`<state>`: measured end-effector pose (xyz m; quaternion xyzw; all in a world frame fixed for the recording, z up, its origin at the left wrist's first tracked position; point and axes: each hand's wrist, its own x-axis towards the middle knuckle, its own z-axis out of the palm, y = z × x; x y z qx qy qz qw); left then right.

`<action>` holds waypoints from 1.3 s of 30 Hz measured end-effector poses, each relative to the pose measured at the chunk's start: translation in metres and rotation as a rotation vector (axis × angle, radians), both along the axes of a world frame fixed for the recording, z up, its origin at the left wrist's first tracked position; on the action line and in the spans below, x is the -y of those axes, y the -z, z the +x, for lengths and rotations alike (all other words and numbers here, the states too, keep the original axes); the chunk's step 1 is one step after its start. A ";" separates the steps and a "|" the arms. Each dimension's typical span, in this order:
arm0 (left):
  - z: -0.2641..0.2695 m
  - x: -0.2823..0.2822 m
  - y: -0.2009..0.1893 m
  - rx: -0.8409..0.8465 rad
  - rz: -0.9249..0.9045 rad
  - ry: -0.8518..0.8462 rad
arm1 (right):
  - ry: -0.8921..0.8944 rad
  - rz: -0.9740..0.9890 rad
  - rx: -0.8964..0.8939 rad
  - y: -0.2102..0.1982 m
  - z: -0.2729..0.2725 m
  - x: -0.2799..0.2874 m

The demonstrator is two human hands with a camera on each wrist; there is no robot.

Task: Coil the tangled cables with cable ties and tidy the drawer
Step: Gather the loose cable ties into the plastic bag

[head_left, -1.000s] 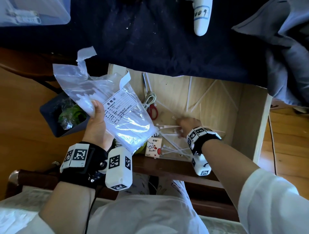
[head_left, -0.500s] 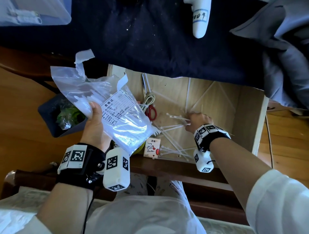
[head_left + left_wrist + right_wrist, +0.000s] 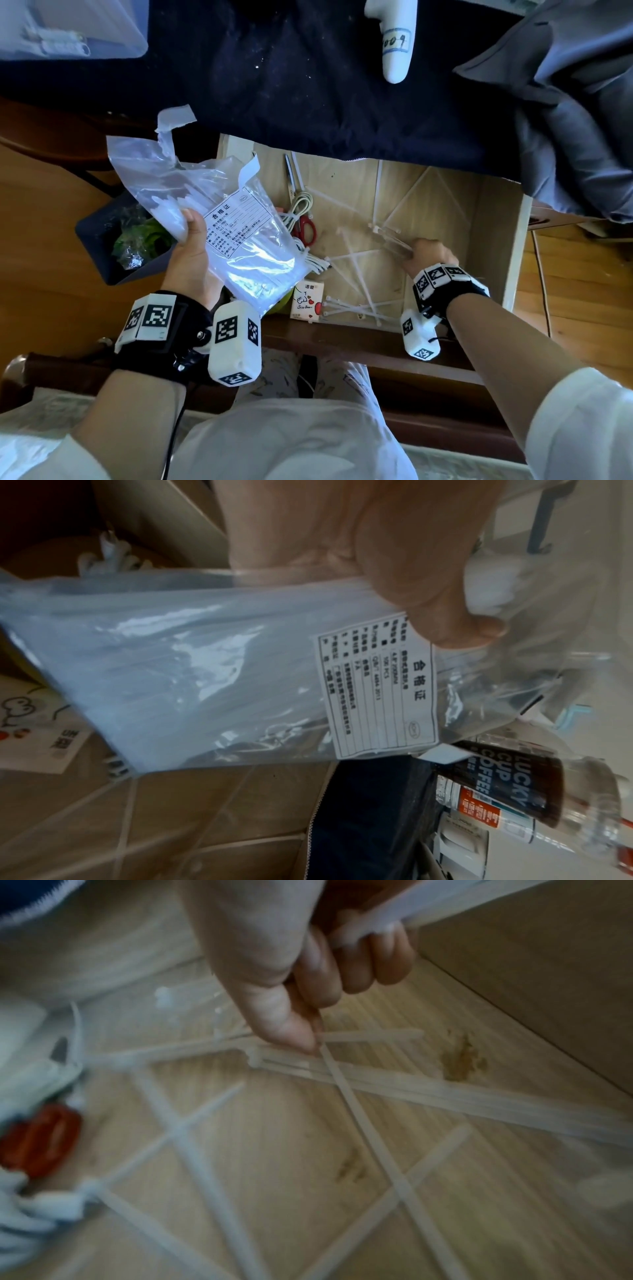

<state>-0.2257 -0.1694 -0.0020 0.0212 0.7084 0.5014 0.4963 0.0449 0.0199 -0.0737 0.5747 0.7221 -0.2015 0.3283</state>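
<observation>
My left hand (image 3: 191, 246) holds a clear plastic bag of white cable ties (image 3: 239, 236) up over the drawer's left side, thumb (image 3: 455, 620) pressed on the bag (image 3: 212, 674) by its label. Inside the open wooden drawer (image 3: 496, 240), my right hand (image 3: 428, 253) grips a small bundle of loose white cable ties (image 3: 390, 236); the fingers (image 3: 352, 961) curl round the cable ties (image 3: 377, 920). More loose ties (image 3: 356, 274) lie scattered on the drawer floor (image 3: 274, 1137). A coiled white cable (image 3: 301, 209) lies at the drawer's left.
Red-handled scissors (image 3: 305, 229) lie beside the coil. A small printed carton (image 3: 306, 301) stands at the drawer's front edge. A dark bin (image 3: 113, 246) with green waste sits left of the drawer. Dark cloth (image 3: 325, 85) covers the tabletop above.
My right hand has moved right across the drawer, gathering loose ties into its grip. The left hand keeps the bag held up in about the same place.
</observation>
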 end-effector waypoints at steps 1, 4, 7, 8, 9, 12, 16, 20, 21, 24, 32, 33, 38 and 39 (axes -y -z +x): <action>-0.001 0.000 0.000 -0.041 -0.025 0.051 | 0.051 -0.003 -0.054 -0.005 0.001 -0.001; -0.001 -0.004 0.000 -0.031 -0.037 0.047 | 0.208 -0.024 -0.240 -0.017 0.005 -0.004; 0.002 -0.015 -0.007 0.002 0.033 -0.008 | 0.317 -0.062 -0.332 -0.021 0.009 -0.007; 0.002 -0.017 -0.010 0.026 0.066 -0.005 | 0.365 -0.085 -0.361 -0.023 0.010 -0.007; 0.004 -0.019 -0.011 0.068 0.105 -0.006 | 0.403 -0.106 -0.384 -0.025 0.012 -0.006; 0.009 -0.024 -0.017 0.121 0.158 -0.026 | 0.423 -0.130 -0.410 -0.029 0.017 0.001; 0.019 -0.027 -0.020 0.145 0.202 -0.052 | 0.482 -0.060 -0.599 -0.028 0.022 0.009; 0.021 -0.032 -0.025 0.170 0.224 -0.038 | 0.547 -0.070 -0.661 -0.032 0.025 0.012; 0.021 -0.033 -0.027 0.170 0.228 -0.032 | 0.559 -0.089 -0.637 -0.035 0.025 0.012; 0.018 -0.035 -0.028 0.179 0.227 -0.033 | 0.582 -0.112 -0.505 -0.037 0.026 0.008; 0.023 -0.037 -0.012 0.116 0.124 -0.037 | 0.340 -0.118 -0.353 -0.006 0.012 0.009; 0.024 -0.035 -0.012 0.107 0.128 -0.001 | 0.314 -0.121 -0.327 -0.002 0.007 0.009; 0.022 -0.026 -0.006 0.122 0.124 0.035 | 0.226 -0.097 -0.224 0.012 -0.012 0.006; 0.022 -0.026 -0.007 0.136 0.126 0.026 | 0.186 -0.076 -0.198 0.014 -0.015 0.006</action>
